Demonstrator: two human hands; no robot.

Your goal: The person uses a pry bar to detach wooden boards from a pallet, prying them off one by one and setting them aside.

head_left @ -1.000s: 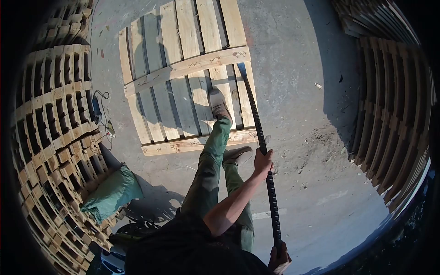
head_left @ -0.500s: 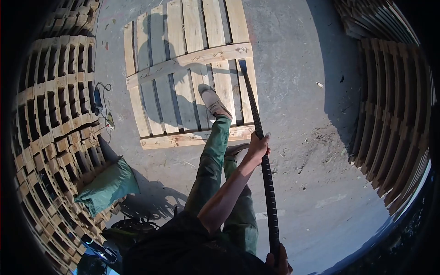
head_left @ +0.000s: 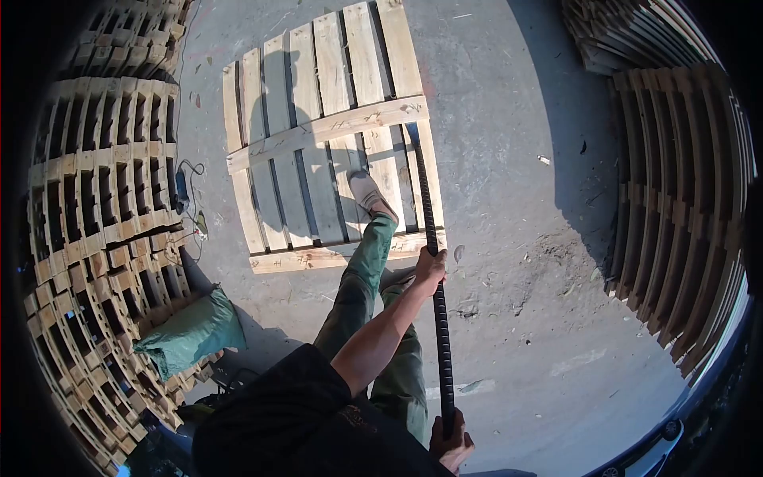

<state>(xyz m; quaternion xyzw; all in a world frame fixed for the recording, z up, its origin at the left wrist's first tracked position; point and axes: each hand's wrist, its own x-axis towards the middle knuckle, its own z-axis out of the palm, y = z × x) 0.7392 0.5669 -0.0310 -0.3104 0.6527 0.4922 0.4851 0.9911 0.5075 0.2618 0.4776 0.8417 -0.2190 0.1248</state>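
Observation:
My left hand (head_left: 431,270) is wrapped round the middle of a long black ribbed pry bar (head_left: 444,342). Lower down, close to my body, my right hand (head_left: 451,444) grips the bar's near end. The bar's bluish far tip lies over the right side of a wooden pallet (head_left: 334,126), right at the lower edge of its middle crosspiece (head_left: 342,125). My left foot, in a light shoe (head_left: 366,191), is planted on the pallet's slats. My other shoe is mostly hidden behind my left arm.
Stacked pallets (head_left: 103,199) line the left side, with a green sack (head_left: 195,334) against them. A blue corded tool (head_left: 182,189) lies beside the stack. More stacked pallets (head_left: 675,207) stand at right. Part of a car (head_left: 648,453) shows at lower right.
My view has shifted, so the pallet appears lower. The bar's near end has swung left, and my right hand shows more fully. Both hands keep their grip; the tip stays by the crosspiece.

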